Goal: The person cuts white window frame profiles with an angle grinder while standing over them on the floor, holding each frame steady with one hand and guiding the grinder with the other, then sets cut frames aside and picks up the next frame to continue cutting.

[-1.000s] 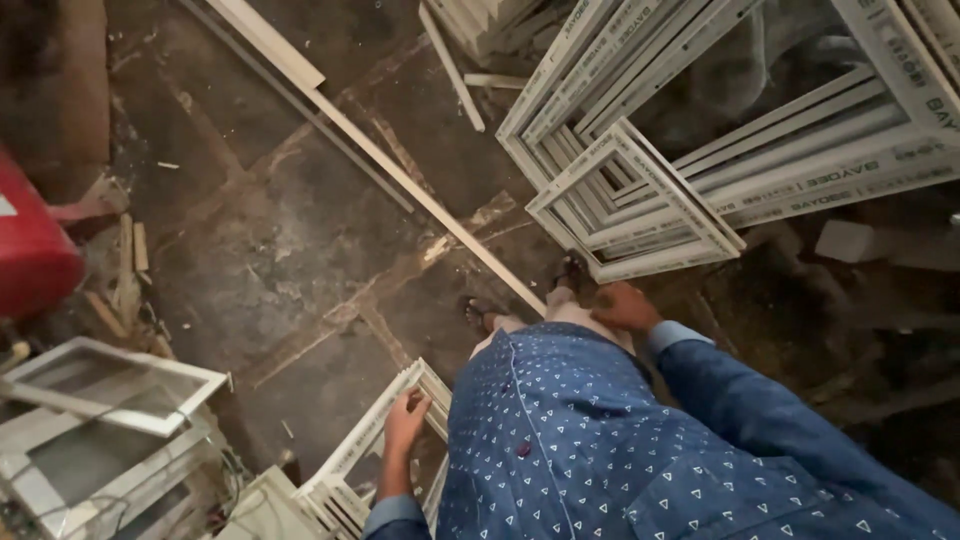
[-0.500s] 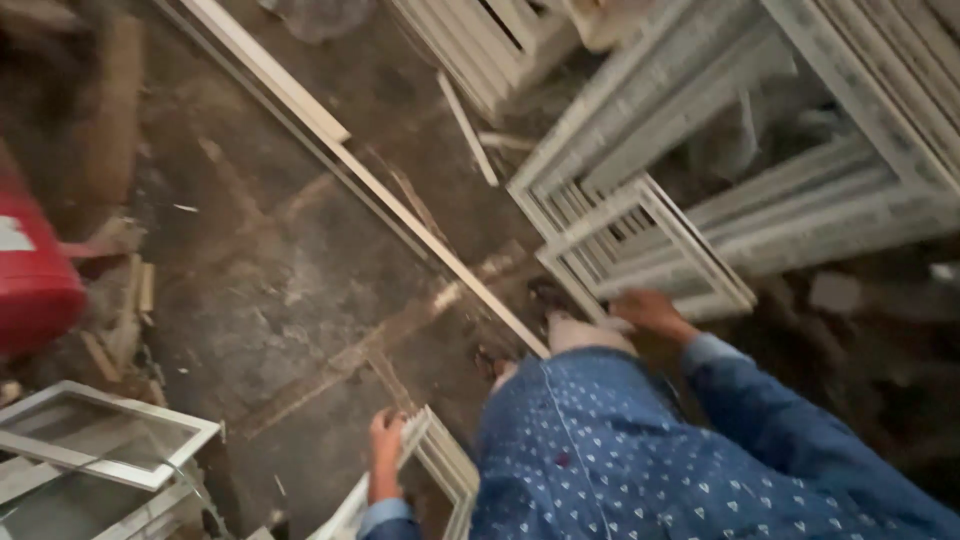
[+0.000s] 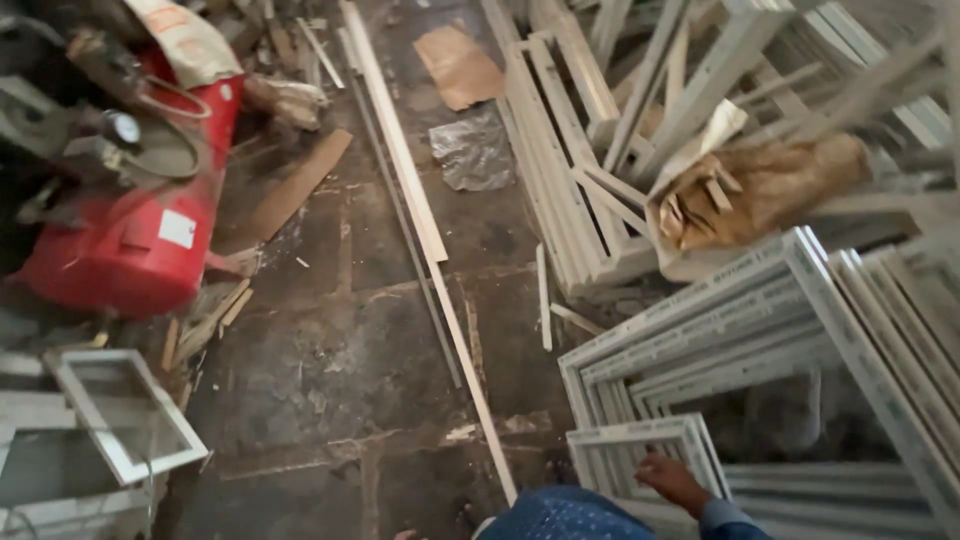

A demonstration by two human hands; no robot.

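Since half a second ago the view has swung up and forward, so far more of the floor (image 3: pixel 330 350) shows ahead and the person's blue patterned clothing (image 3: pixel 560 515) has sunk to the bottom edge; the left hand, which rested on a frame at the lower left, has dropped out of sight but for a sliver at the edge, and whether it is clenched cannot be told. Beyond the grip and to its right lean the large stacked white window frames (image 3: pixel 800 330), the biggest things in view. Far off to the left of the grip lies a red compressor tank (image 3: pixel 130 250). Running away from the grip, up the floor, lies a long pale strip of wood (image 3: pixel 400 170). Beyond the stacked frames sits a torn brown bag (image 3: pixel 770 190). At the lower left, well apart from the grip, lies a small glazed sash (image 3: pixel 125 415). The right hand (image 3: pixel 675 482) lies on the small white frame (image 3: pixel 645 455), fingers curled over its lower rail, grasping it where it stands against the larger frames.
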